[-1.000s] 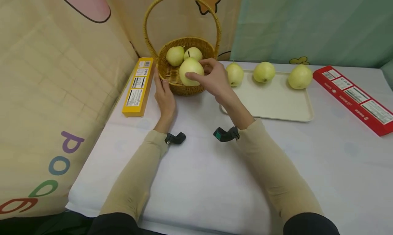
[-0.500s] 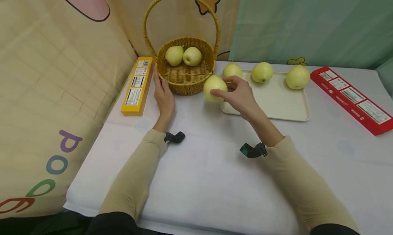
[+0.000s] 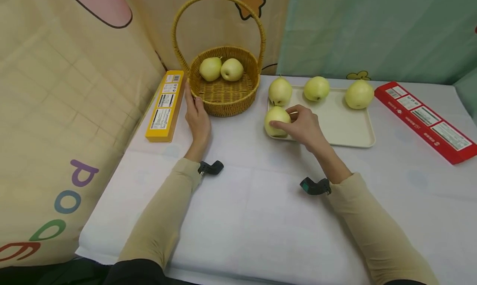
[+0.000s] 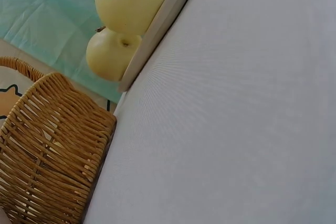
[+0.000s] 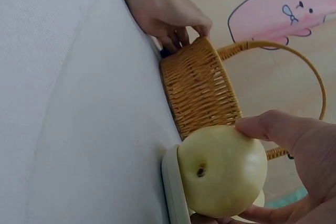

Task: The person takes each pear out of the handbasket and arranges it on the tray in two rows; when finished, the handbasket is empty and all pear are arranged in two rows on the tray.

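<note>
My right hand (image 3: 303,125) grips a pale yellow-green pear (image 3: 276,121) between thumb and fingers, at the left front corner of the cream tray (image 3: 346,128). In the right wrist view this pear (image 5: 223,174) sits right at the tray's rim (image 5: 173,187). Three other pears lie along the tray's back: one at the left (image 3: 280,91), one in the middle (image 3: 316,88), one at the right (image 3: 359,94). With fairly straight fingers, my left hand (image 3: 199,121) rests against the outer left side of the wicker basket (image 3: 232,105). Inside the basket are two pears (image 3: 232,70).
A yellow box (image 3: 164,107) lies left of the basket, beside my left hand. To the tray's right is a red box (image 3: 428,121). The basket's tall handle (image 3: 262,32) arches up before the patterned cloth backdrop (image 3: 335,32). White cloth (image 3: 238,202) covers the table.
My right hand has carried the pear out from over the basket, rightward and toward me, to the tray's left front corner. The left hand has stayed at the basket's side.
</note>
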Tool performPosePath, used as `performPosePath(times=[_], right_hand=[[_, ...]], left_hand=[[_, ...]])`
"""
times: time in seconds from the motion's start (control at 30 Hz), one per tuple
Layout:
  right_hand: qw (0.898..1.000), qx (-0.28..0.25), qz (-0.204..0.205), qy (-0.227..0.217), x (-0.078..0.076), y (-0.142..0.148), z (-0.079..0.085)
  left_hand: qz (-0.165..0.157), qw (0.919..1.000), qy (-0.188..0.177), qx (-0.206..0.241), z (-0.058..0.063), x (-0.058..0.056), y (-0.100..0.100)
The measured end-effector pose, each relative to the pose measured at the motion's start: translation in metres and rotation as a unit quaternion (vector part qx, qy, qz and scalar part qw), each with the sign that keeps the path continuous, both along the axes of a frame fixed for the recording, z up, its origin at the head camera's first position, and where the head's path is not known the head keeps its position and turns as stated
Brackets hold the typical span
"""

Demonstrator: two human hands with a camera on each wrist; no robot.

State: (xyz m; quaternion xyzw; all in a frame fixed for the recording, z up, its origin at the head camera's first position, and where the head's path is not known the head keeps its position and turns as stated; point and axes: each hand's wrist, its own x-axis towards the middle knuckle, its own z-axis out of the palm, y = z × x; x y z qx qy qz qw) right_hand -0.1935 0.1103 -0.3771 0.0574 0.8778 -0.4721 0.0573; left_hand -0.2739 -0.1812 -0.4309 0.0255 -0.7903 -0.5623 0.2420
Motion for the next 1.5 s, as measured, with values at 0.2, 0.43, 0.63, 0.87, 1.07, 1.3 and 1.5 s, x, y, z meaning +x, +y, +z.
performPosePath(times=[0.2,0.43,0.63,0.87,1.07,1.3,1.5], right_hand=[[0.998,0.027,0.045,-0.032,-0.003,0.012,0.002],[0.997,0.013,0.064,-0.035,-0.004,0.020,0.006],[0.998,-0.014,0.055,-0.012,-0.004,0.027,0.009],[0.998,-0.041,0.034,0.038,-0.005,0.023,0.007],[0.993,-0.088,0.015,0.076,-0.004,0.020,0.005],[0.986,-0.129,0.021,0.104,-0.008,0.012,0.004],[0.980,-0.153,0.020,0.122,-0.016,0.000,0.007]], left_hand=[[-0.002,1.0000,0.000,0.002,-0.001,-0.001,0.001],[-0.004,1.0000,0.000,0.001,0.000,-0.001,0.000],[-0.005,1.0000,0.002,0.006,0.000,-0.002,-0.002],[-0.009,0.9999,-0.003,0.006,-0.001,-0.002,-0.003],[-0.011,0.9999,-0.001,0.004,-0.001,-0.002,-0.002],[-0.005,1.0000,0.001,0.005,0.000,-0.002,-0.002],[-0.001,1.0000,-0.002,0.004,-0.001,-0.001,0.000]])
